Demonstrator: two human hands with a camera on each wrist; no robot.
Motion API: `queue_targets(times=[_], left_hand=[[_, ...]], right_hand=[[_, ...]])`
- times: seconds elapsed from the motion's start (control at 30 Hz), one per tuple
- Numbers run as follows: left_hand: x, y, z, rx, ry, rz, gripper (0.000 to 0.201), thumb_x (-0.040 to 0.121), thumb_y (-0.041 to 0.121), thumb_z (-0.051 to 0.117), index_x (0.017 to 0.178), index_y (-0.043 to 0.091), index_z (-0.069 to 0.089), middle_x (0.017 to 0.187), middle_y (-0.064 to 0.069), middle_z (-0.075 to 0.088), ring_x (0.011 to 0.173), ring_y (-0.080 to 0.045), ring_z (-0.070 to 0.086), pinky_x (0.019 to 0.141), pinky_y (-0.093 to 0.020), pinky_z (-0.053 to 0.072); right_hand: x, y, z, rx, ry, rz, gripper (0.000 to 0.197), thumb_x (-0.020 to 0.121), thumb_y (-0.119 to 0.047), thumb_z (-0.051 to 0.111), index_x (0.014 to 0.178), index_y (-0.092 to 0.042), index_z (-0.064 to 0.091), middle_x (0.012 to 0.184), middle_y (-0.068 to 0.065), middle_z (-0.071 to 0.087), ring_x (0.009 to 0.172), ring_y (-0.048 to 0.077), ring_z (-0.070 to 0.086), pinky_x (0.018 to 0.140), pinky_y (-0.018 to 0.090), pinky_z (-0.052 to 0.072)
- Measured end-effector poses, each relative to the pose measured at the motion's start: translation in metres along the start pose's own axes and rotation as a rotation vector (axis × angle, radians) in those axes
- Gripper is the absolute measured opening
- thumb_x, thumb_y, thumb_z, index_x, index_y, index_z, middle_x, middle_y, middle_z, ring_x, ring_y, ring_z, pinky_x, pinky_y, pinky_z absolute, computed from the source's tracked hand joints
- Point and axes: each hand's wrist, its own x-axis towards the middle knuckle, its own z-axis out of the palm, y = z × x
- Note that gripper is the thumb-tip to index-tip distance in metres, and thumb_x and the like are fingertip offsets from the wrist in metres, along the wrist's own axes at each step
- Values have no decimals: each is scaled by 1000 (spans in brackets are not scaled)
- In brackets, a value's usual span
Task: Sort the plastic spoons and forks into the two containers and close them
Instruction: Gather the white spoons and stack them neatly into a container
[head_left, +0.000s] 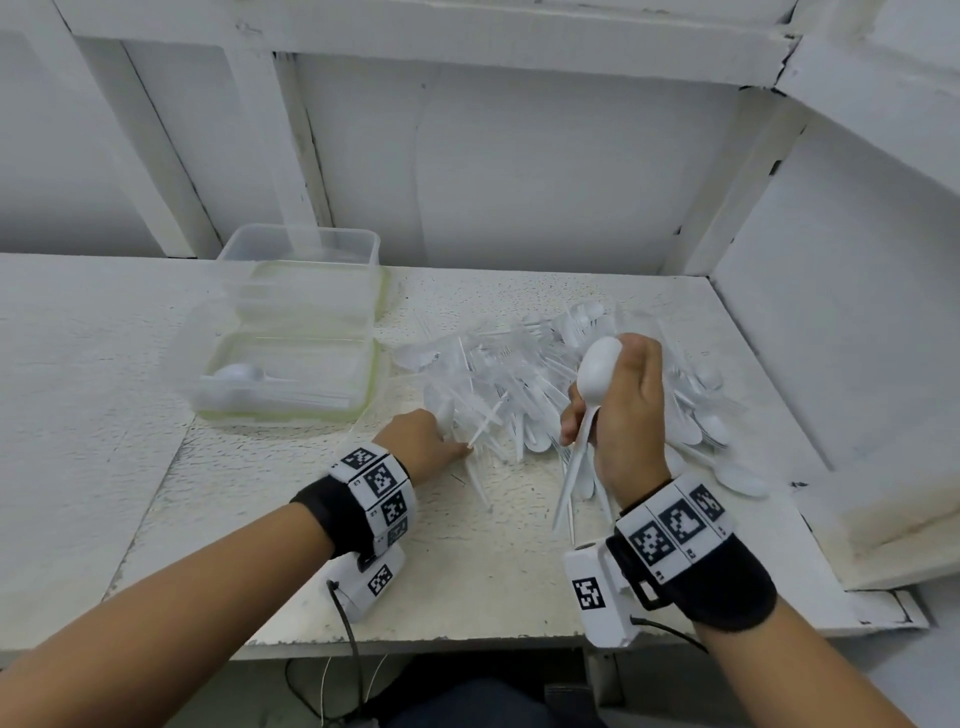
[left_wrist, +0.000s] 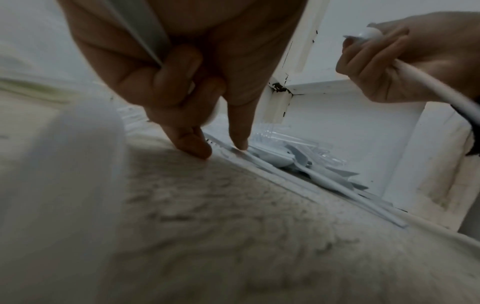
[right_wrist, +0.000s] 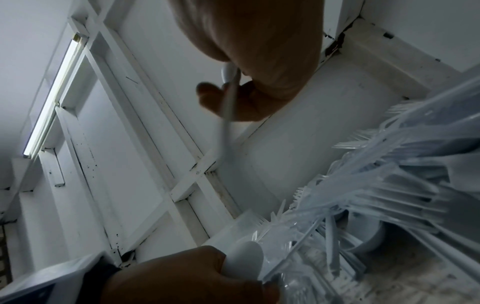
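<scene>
— Plastic was all over that bench (head_left: 311, 597), wasn't it? What had the person got hold of?

— Nearest, the right hand (head_left: 621, 415) was raised above the near edge of the pile, fingers curled round a bunch of white spoons (head_left: 597, 371), bowls up, handles hanging down. The left hand (head_left: 423, 441) was low at the pile's near-left corner. In the left-wrist view its fingertips (left_wrist: 200, 148) pressed down on the bench at a handle, while its other fingers kept a utensil tucked against the palm. Whether that one was a spoon or a fork could not be told.

— And the rest of the cutlery?

— The pile (head_left: 519, 379) of clear forks and white spoons lay tangled mid-bench, spreading right. Left of it stood the near container (head_left: 358, 405), open, with white spoons already inside. The far container (head_left: 306, 244) stood behind it, apparently holding nothing. A clear lid seemed to lie between them, though that was hard to make out.

— So which step?

— Gathering spoons, probably early on, since most of the heap was unsorted. Next, the bunch would likely go left into the near container, handles aligned with those inside so the lid can shut.

— Room to move?

— Open bench lay in front and to the left. A raised wall (head_left: 779, 389) hemmed the pile on the right, so strays could not slide off there.
</scene>
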Motion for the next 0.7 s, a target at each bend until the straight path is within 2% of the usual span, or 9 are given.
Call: queue_targets(times=[0.1, 0.17, 0.27, 0.37, 0.43, 0.53, 0.57, 0.63, 0.7], left_hand=[[0, 2, -1, -10, -20, 1, 40, 86, 41, 60, 62, 15, 41, 62, 1, 43, 55, -11, 41, 50, -22, 31], [0, 2, -1, -34, -41, -3, 34, 86, 31, 59, 62, 14, 42, 63, 0, 44, 56, -12, 42, 52, -22, 32], [-4, 0, -4, -143, -79, -39, 23, 85, 25, 59, 71, 11, 47, 66, 0, 44, 58, -12, 42, 51, -21, 32], [-13, -5, -14, -339, -113, -76, 20, 87, 22, 56, 76, 9, 46, 67, -2, 42, 55, -13, 38, 46, -21, 29], [-21, -10, -24, -434, -146, -81, 18, 88, 18, 52, 74, 8, 48, 64, -2, 46, 51, -13, 34, 43, -21, 26], [-31, -18, -39, -468, -196, -75, 16, 90, 14, 48, 85, 2, 57, 60, -1, 48, 49, -12, 33, 41, -19, 24], [-34, -20, -43, -470, -217, -74, 17, 91, 14, 46, 91, 2, 59, 60, -1, 47, 49, -11, 33, 41, -18, 24], [-38, -25, -50, -444, -252, -68, 22, 93, 15, 42, 96, 4, 61, 61, 0, 44, 49, -11, 33, 41, -18, 24], [-41, -29, -55, -412, -280, -56, 25, 93, 15, 39, 98, 5, 61, 62, 0, 43, 50, -11, 32, 43, -18, 24]], right_hand=[[2, 4, 0, -45, -91, 63, 17, 100, -36, 30, 91, -27, 42, 67, 1, 43, 41, 7, 35, 38, 18, 29], [1, 7, 1, -229, -215, 68, 6, 98, -22, 43, 104, -24, 43, 76, -5, 43, 53, 4, 39, 47, 18, 34], [1, 15, -2, -399, -270, 65, 29, 95, -4, 43, 114, -26, 42, 86, -9, 47, 67, 4, 46, 60, 19, 40], [2, 19, -12, -471, -325, -1, 29, 99, -10, 38, 119, -30, 45, 88, -17, 50, 70, 1, 47, 65, 15, 40], [5, 23, -24, -717, -447, -64, 35, 100, -22, 40, 133, -32, 41, 97, -22, 53, 75, -6, 49, 68, 10, 39], [8, 30, -36, -1396, -628, -234, 37, 97, -32, 44, 134, -30, 41, 72, -11, 53, 65, 11, 52, 51, 20, 34], [8, 33, -36, -1580, -668, -298, 36, 97, -33, 43, 133, -29, 43, 75, -8, 56, 69, 15, 55, 49, 21, 32], [10, 37, -32, -1783, -741, -364, 32, 97, -30, 42, 129, -26, 46, 88, -2, 62, 78, 19, 59, 49, 23, 28], [13, 40, -23, -1886, -756, -359, 27, 96, -23, 45, 123, -20, 49, 78, -1, 55, 69, 20, 55, 46, 21, 22]])
